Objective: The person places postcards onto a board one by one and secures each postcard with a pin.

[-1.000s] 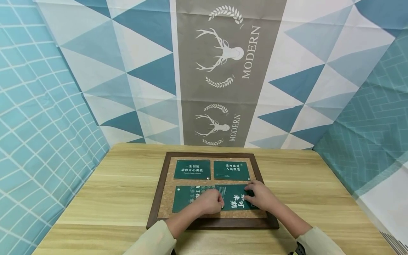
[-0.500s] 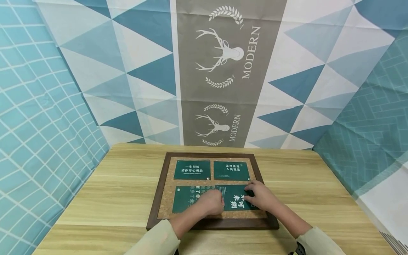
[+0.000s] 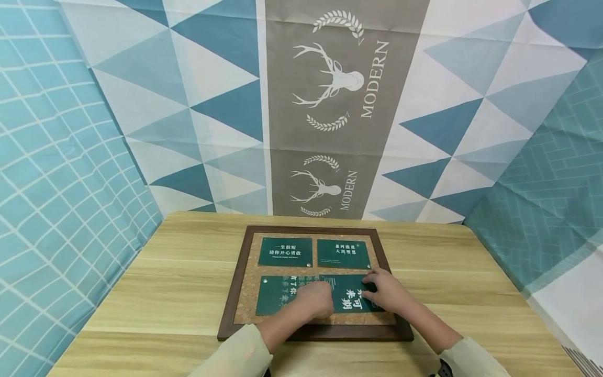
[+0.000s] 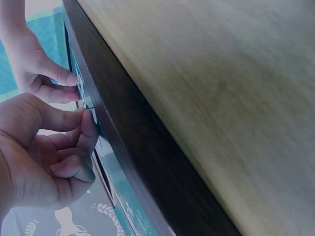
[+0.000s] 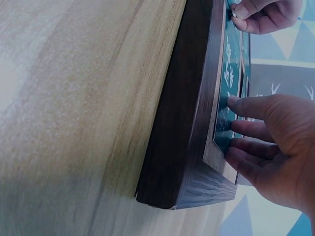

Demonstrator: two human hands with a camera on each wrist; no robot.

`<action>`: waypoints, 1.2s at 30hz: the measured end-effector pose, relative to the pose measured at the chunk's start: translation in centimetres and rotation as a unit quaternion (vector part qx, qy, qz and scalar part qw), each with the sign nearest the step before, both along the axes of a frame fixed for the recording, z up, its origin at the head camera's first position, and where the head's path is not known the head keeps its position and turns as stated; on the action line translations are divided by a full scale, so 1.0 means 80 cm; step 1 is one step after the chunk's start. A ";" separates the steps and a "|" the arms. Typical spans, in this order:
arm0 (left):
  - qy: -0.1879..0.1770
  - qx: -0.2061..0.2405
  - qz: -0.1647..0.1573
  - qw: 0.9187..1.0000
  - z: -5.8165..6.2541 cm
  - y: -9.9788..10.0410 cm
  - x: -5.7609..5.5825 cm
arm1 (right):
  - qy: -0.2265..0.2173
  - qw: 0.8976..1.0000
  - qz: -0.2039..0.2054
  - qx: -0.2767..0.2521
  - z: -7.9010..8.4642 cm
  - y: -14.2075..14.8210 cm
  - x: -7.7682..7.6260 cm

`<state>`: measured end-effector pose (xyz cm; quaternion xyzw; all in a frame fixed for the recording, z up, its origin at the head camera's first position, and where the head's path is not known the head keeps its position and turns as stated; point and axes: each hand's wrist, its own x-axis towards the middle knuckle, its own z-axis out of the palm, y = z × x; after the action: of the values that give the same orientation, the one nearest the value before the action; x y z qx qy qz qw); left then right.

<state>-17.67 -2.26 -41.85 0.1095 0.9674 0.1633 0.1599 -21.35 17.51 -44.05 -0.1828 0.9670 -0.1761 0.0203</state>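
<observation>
A green card (image 3: pixel 340 287) with white characters lies at the lower right of a framed cork board (image 3: pixel 248 298). Over that card's left end is my left hand (image 3: pixel 315 299). Its thumb and forefinger pinch a small silvery push pin (image 5: pixel 233 14), seen in the right wrist view, right at the card's surface. On the card's right end rests my right hand (image 3: pixel 387 291), its fingertips (image 5: pixel 233 101) spread and pressing it against the board. Left of it lies another green card (image 3: pixel 270 301), partly behind my left hand, with a pin (image 3: pixel 265 281) in its upper left corner.
Two more green cards, one at the upper left (image 3: pixel 285 260) and one at the upper right (image 3: pixel 343 257), carry pins. A dark wooden frame (image 3: pixel 231 310) edges the board. Under it is a wood-grain table (image 3: pixel 179 283), with a patterned backdrop (image 3: pixel 226 173) behind.
My left hand has turned, its knuckles rolling to the right over the pin, and its forearm has shifted slightly right. My right hand stays in place on the card.
</observation>
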 end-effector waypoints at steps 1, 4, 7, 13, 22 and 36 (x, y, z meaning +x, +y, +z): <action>-0.003 -0.004 0.003 1.000 0.001 0.001 0.000 | 0.000 1.000 0.000 0.000 0.000 0.000 0.000; -0.015 -0.004 0.015 1.000 0.004 0.004 -0.002 | 0.001 1.000 0.000 -0.002 0.000 0.000 0.001; -0.019 -0.004 0.018 1.000 0.005 0.006 -0.003 | 0.000 1.000 0.000 -0.003 0.000 0.000 0.001; -0.023 -0.023 0.008 0.999 0.007 0.005 -0.006 | 0.001 1.000 0.000 -0.004 0.000 0.000 0.002; -0.022 -0.009 -0.007 1.000 0.007 0.001 -0.006 | 0.003 1.000 0.003 -0.005 0.002 0.001 0.002; -0.065 0.124 -0.030 0.990 -0.001 -0.019 -0.017 | 0.003 1.000 0.007 -0.004 0.002 0.002 0.001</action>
<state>-19.05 -3.75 -41.94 0.1466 0.9233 0.2844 0.2126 -21.23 17.67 -43.93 -0.1906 0.9651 -0.1790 0.0176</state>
